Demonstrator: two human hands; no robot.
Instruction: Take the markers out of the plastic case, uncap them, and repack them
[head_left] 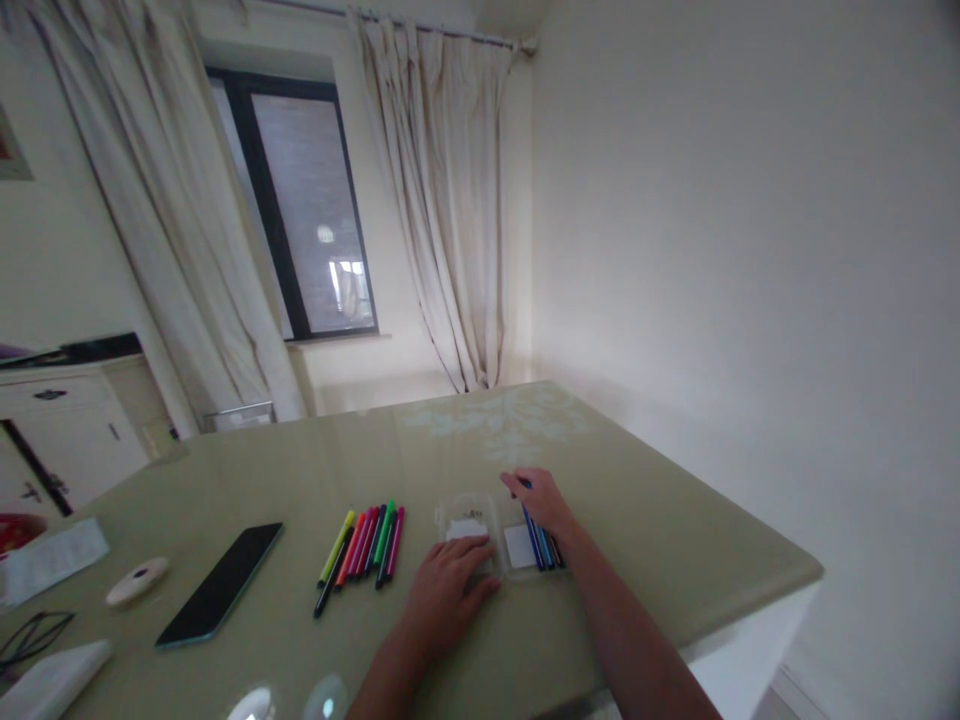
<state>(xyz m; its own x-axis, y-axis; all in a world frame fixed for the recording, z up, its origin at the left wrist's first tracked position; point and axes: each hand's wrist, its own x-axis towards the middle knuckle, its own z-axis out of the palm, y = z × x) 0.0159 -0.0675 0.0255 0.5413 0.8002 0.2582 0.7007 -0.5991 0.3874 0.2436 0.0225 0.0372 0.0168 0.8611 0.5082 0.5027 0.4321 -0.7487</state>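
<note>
A clear plastic pen case (448, 510) lies opened out on the table, its lid on the left and its tray on the right. My left hand (452, 583) rests on the lid with its fingers stretched out, over a white paper insert (466, 528). Over the far end of the tray, my right hand (544, 498) is closed in a pinch on a dark blue marker, mostly hidden by the fingers. Several blue and dark markers (541, 546) lie side by side in the tray, beside a white card (517, 546). My right wrist covers part of the tray.
Left of the case lies a loose row of several coloured markers (363, 547). Farther left are a black phone (221, 585), a white round object (137, 582), a dark cable (34, 635) and a white packet (56, 560). The table's right edge (750, 610) runs near the wall.
</note>
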